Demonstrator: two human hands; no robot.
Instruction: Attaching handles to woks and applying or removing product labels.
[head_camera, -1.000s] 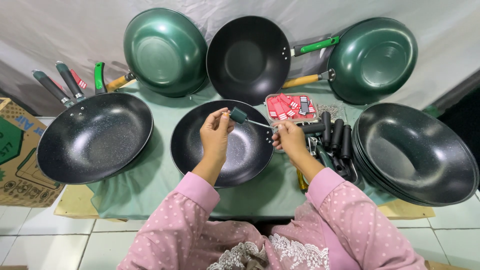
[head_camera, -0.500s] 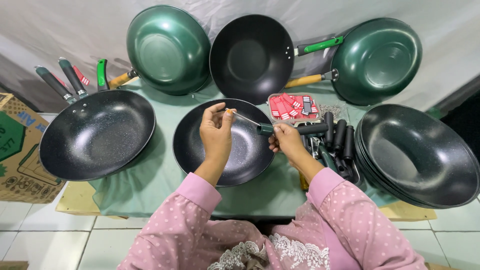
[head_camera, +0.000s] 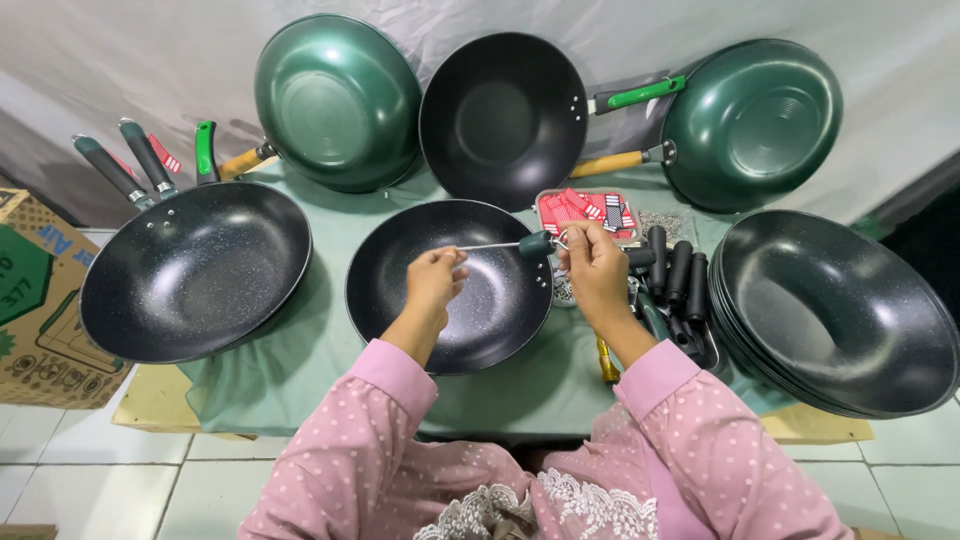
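A black speckled wok without a handle (head_camera: 500, 310) lies in the middle of the green-covered table (head_camera: 330, 370). Both my hands hover over it. My right hand (head_camera: 595, 268) grips the dark green handle of a screwdriver (head_camera: 537, 242), whose thin metal shaft runs leftward. My left hand (head_camera: 435, 282) pinches the shaft's tip end over the wok's bowl. Pink dotted sleeves cover both my arms.
Another black wok (head_camera: 195, 270) lies at left, a stack of black woks (head_camera: 835, 315) at right. Two green woks (head_camera: 335, 95) (head_camera: 755, 120) and a black one (head_camera: 500, 115) lean against the back sheet. Loose black handles (head_camera: 675, 275) and a red tray (head_camera: 585, 210) sit beside my right hand. A cardboard box (head_camera: 30, 300) stands at far left.
The screwdriver has swung from tilted to nearly level. My left hand dropped lower over the wok and now meets the shaft's tip; my right hand stayed near the wok's right rim.
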